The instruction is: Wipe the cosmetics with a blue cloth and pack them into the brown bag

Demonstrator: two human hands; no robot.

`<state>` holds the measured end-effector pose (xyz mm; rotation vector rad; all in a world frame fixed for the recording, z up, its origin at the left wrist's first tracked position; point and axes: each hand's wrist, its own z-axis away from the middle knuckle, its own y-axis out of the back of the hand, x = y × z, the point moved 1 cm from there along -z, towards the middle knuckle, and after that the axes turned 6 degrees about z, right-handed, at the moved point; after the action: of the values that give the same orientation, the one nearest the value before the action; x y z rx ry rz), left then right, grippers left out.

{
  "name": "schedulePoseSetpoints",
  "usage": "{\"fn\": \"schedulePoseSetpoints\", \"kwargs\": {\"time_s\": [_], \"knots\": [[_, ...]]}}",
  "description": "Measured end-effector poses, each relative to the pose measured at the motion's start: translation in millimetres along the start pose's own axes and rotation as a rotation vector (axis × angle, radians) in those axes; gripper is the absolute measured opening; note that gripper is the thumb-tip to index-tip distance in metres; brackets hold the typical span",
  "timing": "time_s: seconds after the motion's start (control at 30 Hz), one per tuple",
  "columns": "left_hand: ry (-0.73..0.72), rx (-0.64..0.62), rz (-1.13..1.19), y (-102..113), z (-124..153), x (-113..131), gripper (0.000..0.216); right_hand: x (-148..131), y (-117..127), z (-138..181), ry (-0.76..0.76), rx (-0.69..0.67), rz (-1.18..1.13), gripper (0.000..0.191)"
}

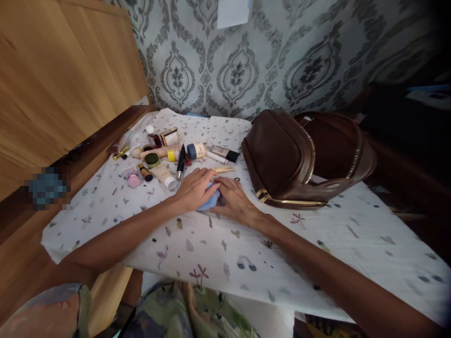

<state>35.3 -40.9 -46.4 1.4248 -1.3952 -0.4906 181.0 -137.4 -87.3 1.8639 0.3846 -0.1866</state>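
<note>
Both of my hands rest together on a small light-blue cloth (210,201) lying on the patterned white tablecloth (218,249). My left hand (195,189) lies palm down over the cloth's left part, fingers curled onto it. My right hand (235,201) presses the cloth's right side with its fingers bent. Most of the cloth is hidden under the hands. Just beyond the fingertips lies a thin cream stick (223,169).
A brown leather bag (282,155) with gold zips lies to the right. Several cosmetics sit behind the hands: a black pen-like tube (181,163), a cream tube (165,175), a pink jar (134,180), a green-lidded jar (151,159), a blue-capped bottle (196,150). A wooden panel (63,80) stands on the left.
</note>
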Motion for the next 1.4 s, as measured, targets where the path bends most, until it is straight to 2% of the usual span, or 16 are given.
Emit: {"fn": "schedulePoseSetpoints", "kwargs": {"time_s": [0.13, 0.23, 0.33, 0.5, 0.67, 0.9, 1.03, 1.1, 1.17, 1.3, 1.4], "knots": [[0.077, -0.01, 0.043, 4.1, -6.1, -6.0, 0.02, -11.9, -1.1, -2.5, -0.061, 0.016, -0.008, 0.071], [0.15, -0.023, 0.053, 6.1, -10.5, -10.4, 0.02, -14.7, -3.9, -2.0, -0.087, 0.036, -0.003, 0.068], [0.192, 0.018, 0.084, 6.0, -12.3, -15.5, 0.02, -13.8, -5.0, -0.1, -0.074, 0.055, -0.024, 0.065], [0.22, 0.092, 0.269, 7.5, -10.6, -23.4, 0.019, -17.7, 2.1, 1.5, -0.01, 0.097, -0.144, 0.062], [0.184, 0.108, 0.372, 11.4, -3.9, -25.2, 0.026, -24.3, 7.9, 2.0, -0.044, 0.097, -0.256, 0.059], [0.125, 0.132, 0.237, 8.3, 4.8, -24.9, 0.03, -26.6, 11.9, 5.1, -0.163, 0.084, -0.343, 0.063], [0.017, 0.186, 0.024, 12.6, 5.7, -23.3, 0.044, -27.2, 16.4, 4.6, -0.23, 0.058, -0.386, 0.061], [0.014, 0.212, -0.099, 14.5, 6.7, -22.1, 0.051, -26.6, 18.2, 4.5, -0.245, 0.052, -0.411, 0.06], [0.037, 0.203, -0.143, 14.9, 7.9, -20.9, 0.049, -25.1, 18.9, 4.7, -0.26, 0.053, -0.456, 0.06], [0.018, 0.117, 0.07, 16.5, 7.2, -19.8, 0.027, -19.6, 18.0, 5.5, -0.312, 0.048, -0.566, 0.06], [-0.033, 0.03, 0.328, 23.9, 3.0, -23.7, 0.029, -14.5, 17.9, 5.5, -0.329, 0.071, -0.691, 0.059]]}}
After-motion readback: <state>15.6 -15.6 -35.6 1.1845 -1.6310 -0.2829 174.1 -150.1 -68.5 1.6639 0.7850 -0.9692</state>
